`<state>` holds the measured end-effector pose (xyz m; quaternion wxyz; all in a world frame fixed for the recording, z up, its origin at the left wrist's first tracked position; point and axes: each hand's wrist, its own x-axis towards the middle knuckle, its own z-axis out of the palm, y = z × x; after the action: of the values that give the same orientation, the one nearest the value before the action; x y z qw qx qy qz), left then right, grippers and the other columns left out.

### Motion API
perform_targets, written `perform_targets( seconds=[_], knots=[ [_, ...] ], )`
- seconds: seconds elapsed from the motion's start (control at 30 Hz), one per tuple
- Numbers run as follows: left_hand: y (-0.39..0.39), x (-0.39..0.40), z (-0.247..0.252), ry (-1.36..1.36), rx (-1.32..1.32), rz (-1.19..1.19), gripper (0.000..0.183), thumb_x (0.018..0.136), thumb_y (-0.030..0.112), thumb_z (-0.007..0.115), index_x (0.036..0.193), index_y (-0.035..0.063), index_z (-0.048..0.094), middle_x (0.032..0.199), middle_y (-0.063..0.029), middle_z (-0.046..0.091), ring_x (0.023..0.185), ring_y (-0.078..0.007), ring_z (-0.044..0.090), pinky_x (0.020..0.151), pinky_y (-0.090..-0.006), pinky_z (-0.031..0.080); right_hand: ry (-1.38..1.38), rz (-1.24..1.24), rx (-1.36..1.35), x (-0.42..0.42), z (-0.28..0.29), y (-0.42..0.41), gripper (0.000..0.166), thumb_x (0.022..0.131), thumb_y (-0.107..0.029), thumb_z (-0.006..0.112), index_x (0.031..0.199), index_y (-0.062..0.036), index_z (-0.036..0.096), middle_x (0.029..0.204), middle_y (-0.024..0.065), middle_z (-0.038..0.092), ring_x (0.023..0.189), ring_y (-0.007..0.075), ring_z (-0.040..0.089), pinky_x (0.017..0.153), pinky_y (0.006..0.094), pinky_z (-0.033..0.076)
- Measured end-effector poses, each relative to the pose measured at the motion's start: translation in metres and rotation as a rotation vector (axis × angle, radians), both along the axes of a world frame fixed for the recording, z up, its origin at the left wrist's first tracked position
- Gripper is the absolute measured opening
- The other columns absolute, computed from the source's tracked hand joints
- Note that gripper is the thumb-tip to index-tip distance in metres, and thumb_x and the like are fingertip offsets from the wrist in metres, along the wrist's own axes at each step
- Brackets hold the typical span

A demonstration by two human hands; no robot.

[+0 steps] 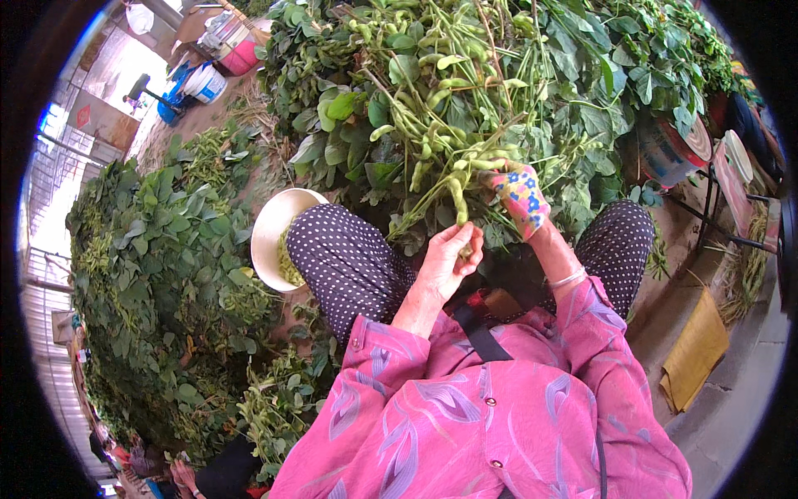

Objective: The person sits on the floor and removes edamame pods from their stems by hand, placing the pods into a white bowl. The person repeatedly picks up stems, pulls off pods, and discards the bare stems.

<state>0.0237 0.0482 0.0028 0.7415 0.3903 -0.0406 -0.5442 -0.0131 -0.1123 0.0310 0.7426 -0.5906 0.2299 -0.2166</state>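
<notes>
Green soybean stalks with pods (430, 137) hang before me, between my knees. My right hand (517, 193), in a flowered fabric glove, grips a podded stem near its end. Bare and just below it, my left hand (449, 256) pinches the tip of a long green pod (458, 199) between thumb and forefinger; its other fingers curl around something greenish, partly hidden. A white bucket (265, 240) holding green pods stands beside my left knee, which covers part of it.
Heaps of leafy soybean plants (156, 262) lie to my left and ahead. A red-rimmed bucket (670, 150) stands at right, near a metal-framed chair (707, 199). A folded yellow sheet (695, 352) lies at lower right. Another person's hands (184, 475) show at lower left.
</notes>
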Motion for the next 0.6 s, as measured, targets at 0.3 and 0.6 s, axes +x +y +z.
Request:
perform_targets(
  seconds=[0.3, 0.6],
  knots=[
    [0.005, -0.014, 0.043, -0.120, -0.081, -0.110, 0.022, 0.089, 0.021, 0.046, 0.093, 0.0021, 0.056, 0.055, 0.0001, 0.045, 0.042, -0.0085, 0.040, 0.035, -0.0193, 0.027, 0.094, 0.159, -0.202, -0.008, 0.012, -0.010, 0.028, 0.071, -0.010, 0.060, 0.098, -0.0013, 0.062, 0.074, -0.0021, 0.059, 0.060, 0.0061, 0.049, 0.053, 0.0208, 0.039],
    [-0.029, 0.014, 0.017, -0.083, -0.019, 0.199, 0.009, 0.086, 0.018, 0.051, 0.087, 0.0093, 0.051, 0.061, -0.0007, 0.047, 0.043, -0.0105, 0.043, 0.035, -0.0207, 0.030, 0.176, 0.126, -0.650, -0.022, 0.037, 0.003, 0.033, 0.071, -0.019, 0.062, 0.100, -0.0042, 0.060, 0.075, 0.0044, 0.060, 0.065, 0.0075, 0.048, 0.062, 0.0239, 0.042]
  ],
)
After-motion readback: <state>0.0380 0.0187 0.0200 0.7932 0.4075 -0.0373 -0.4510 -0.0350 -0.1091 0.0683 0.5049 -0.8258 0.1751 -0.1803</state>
